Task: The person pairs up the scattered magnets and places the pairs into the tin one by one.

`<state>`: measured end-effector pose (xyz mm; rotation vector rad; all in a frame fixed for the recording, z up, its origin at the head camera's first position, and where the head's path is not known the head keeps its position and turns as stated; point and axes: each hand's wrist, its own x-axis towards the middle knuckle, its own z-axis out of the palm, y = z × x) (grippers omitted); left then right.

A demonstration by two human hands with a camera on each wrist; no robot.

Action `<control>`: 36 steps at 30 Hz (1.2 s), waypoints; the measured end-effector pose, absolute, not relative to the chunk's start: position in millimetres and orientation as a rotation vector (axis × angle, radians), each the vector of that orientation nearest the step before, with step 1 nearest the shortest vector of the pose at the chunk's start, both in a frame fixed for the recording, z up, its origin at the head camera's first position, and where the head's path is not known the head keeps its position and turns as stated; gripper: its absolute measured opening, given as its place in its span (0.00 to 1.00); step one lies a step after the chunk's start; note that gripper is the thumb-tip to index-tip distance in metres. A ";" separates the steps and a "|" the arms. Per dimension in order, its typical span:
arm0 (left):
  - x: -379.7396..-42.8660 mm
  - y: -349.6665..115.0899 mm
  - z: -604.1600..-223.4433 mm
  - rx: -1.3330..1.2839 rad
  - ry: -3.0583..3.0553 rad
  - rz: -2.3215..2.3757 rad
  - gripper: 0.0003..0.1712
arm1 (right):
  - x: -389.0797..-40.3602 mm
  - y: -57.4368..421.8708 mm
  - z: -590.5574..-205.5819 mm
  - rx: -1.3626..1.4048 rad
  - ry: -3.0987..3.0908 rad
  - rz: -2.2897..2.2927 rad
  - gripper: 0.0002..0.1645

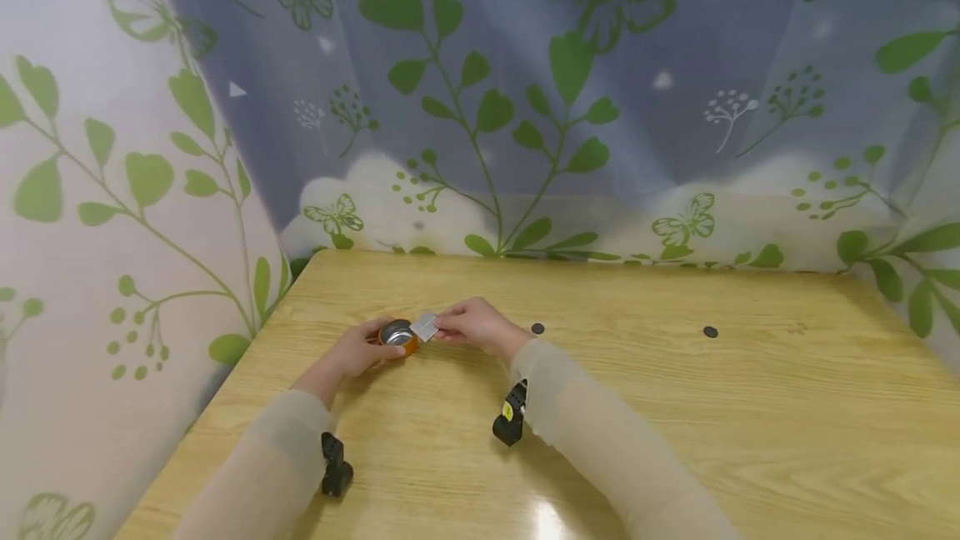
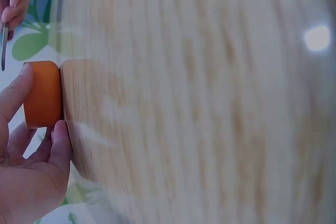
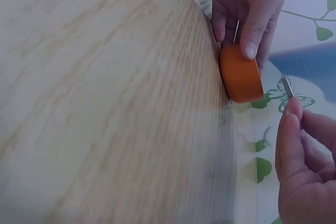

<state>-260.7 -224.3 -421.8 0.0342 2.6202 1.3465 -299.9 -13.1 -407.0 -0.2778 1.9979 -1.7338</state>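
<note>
A small round orange container (image 1: 398, 337) with a shiny metal inside stands upright on the table toward its left side. My left hand (image 1: 358, 354) grips its side, thumb on the near side and fingers round the far side; in the left wrist view the orange wall (image 2: 44, 94) shows between thumb and fingers. Just right of the rim, my right hand (image 1: 476, 326) pinches a thin flat silvery-grey square piece (image 1: 425, 326) by its edge, raised over the table. The right wrist view shows this piece (image 3: 287, 87) nearly edge-on, apart from the container.
Two small black discs lie on the wooden table (image 1: 637, 407): one disc (image 1: 537, 328) just beyond the right wrist, the other disc (image 1: 710, 332) farther right. A leaf-patterned curtain (image 1: 480, 148) hangs behind the table and along its left side.
</note>
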 end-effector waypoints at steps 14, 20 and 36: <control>-263.1 -222.2 -423.5 0.032 2.615 1.347 0.36 | -301.1 -46.4 -414.7 -0.247 2.053 -1.812 0.14; -261.5 -221.1 -424.4 0.053 2.596 1.350 0.39 | -297.8 -58.5 -417.2 -0.381 2.379 -1.589 0.11; -259.9 -225.5 -422.0 0.052 2.555 1.427 0.36 | -289.6 -78.0 -403.4 -0.872 2.931 -0.661 0.05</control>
